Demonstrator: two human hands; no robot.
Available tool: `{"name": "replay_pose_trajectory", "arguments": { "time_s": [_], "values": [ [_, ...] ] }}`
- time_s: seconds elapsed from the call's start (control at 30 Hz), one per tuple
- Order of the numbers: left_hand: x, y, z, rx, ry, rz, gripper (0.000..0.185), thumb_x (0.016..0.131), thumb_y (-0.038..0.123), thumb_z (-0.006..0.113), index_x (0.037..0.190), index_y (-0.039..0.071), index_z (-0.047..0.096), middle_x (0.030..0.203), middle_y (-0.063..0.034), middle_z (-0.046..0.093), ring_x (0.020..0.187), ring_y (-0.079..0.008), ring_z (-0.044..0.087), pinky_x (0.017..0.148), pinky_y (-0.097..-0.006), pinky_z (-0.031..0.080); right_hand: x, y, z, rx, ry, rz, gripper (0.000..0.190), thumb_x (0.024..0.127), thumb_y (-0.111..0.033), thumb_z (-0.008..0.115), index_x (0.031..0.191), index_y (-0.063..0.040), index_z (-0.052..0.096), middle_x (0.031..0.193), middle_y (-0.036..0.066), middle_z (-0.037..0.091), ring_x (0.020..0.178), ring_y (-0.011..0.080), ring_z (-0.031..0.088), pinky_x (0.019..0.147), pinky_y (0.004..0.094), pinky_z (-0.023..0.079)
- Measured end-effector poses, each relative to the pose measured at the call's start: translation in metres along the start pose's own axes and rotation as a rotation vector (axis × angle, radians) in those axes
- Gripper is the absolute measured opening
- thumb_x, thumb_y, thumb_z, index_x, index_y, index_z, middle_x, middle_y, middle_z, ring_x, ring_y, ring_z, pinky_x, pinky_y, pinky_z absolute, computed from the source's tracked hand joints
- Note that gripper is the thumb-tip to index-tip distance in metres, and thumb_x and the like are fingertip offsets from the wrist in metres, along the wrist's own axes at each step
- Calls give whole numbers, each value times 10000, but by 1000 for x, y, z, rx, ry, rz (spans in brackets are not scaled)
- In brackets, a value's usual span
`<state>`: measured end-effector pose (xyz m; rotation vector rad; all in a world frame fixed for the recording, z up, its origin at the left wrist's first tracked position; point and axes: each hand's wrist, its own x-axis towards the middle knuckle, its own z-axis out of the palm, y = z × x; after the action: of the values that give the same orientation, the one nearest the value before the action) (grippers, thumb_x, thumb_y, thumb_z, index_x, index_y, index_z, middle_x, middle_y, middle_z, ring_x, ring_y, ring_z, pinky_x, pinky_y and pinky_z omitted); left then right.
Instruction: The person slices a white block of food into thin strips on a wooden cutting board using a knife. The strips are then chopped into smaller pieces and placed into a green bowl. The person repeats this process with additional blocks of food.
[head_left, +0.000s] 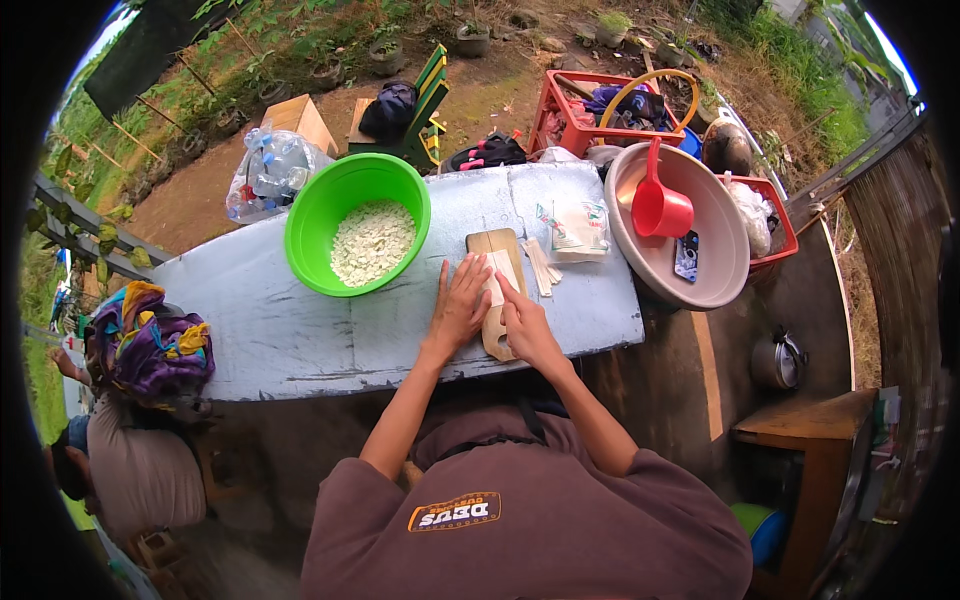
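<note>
My left hand lies flat over a pale thin sheet or stack on a wooden chopping board, fingers slightly apart. At the right side of the same board, my right hand is curled with its index finger stretched forward along the pale stack. Whether it grips a blade cannot be made out. Just right of the board lie several pale flat strips. Beyond them sits a clear plastic packet of pale sheets, bearing writing. Left of my hands, a green basin holds many small whitish cut pieces.
On the pale tabletop, a beige basin at right holds a red dipper and a phone. Colourful cloth lies at the left end, near another person. Red crates and a bag of bottles stand beyond.
</note>
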<state>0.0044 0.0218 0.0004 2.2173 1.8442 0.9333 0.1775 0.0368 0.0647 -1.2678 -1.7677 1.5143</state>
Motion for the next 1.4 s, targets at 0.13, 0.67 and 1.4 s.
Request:
{"name": "replay_pose_trajectory", "arguments": {
  "time_s": [0.13,0.67,1.4],
  "values": [
    [1,3,-3,-29,8,-4,487,1000,179,594,1448,0,523,1552,-103,518,1533,-284,340,1271,-561,165,20,3,9,-45,21,-56,537,1027,-115,436,1563,-87,448,998,350,660,930,431,691,866,457,515],
    [1,2,0,-29,-14,-52,628,978,182,633,1546,21,419,1460,-98,604,1532,-253,352,1270,-572,151,35,33,17,-70,114,-260,541,1038,-115,386,1570,-147,481,669,90,535,584,130,530,618,332,505],
    [-2,4,-7,1,-58,-40,516,964,322,646,1406,70,556,1648,-60,398,1571,-255,271,1263,-635,58,-14,12,5,-30,6,-61,522,1031,-84,407,1549,-83,469,1225,371,630,1202,465,633,1027,435,481]
  ]
}}
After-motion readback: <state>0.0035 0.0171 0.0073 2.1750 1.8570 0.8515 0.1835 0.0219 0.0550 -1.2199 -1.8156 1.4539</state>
